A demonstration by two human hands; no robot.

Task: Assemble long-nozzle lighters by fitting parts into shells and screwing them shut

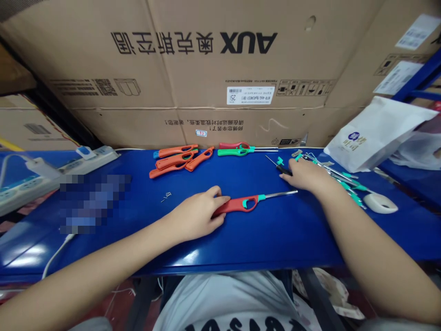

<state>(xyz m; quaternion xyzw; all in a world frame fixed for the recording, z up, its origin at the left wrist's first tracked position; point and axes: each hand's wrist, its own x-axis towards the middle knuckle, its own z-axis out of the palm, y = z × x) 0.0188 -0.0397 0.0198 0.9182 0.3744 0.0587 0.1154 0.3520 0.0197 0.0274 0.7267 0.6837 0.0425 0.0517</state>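
A pale shirt [223,294] is showing partly cut-off black lettering nearest the camera. Beyond it, the left hand [200,212] is gripping the handle end of a red lighter [237,205], which is lying on the blue table [248,248]. The right hand [306,175] is resting at a black-handled screwdriver [284,169]; whether its fingers are gripping it, I cannot tell. Behind, a carton [193,78] is displaying "AUX" upside down above a white label [251,95]; a white bag [375,122] is bearing purple-and-gold print.

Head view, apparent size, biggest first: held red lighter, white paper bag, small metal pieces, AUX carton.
1. AUX carton
2. White paper bag
3. Held red lighter
4. Small metal pieces
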